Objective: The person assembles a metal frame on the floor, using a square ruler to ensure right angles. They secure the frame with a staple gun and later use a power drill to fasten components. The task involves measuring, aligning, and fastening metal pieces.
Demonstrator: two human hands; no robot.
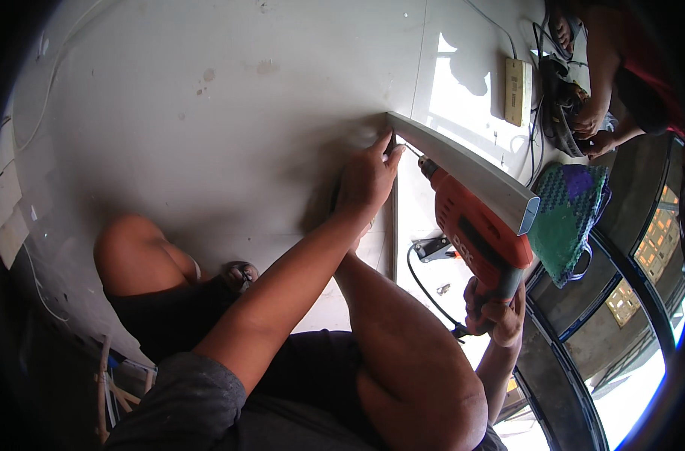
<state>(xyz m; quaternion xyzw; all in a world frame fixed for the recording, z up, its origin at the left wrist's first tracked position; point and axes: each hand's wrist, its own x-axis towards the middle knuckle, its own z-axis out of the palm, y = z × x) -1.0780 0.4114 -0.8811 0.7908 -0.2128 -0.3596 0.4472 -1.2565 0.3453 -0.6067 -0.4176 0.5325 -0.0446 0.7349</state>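
My right hand [500, 312] is wrapped around the handle of a red corded power drill [478, 233]. Its thin bit points up and left, at the inside of a corner where two metal pieces meet. One piece is a grey rectangular hollow tube [463, 161], its cut end facing toward me on the right. The other is a narrow bar [392, 233] running back toward my knee. My left hand [371, 177] grips that bar at the corner, thumb and forefinger close to the bit's tip. Whether the bit touches metal is too small to tell.
A white extension socket [518, 92] with cables lies at the back right. Beside it another person's hands [594, 135] work at a dark object. A green and blue woven bag [568, 218] lies near dark metal framing [621, 259]. A small clamp-like tool [435, 249] sits behind the drill.
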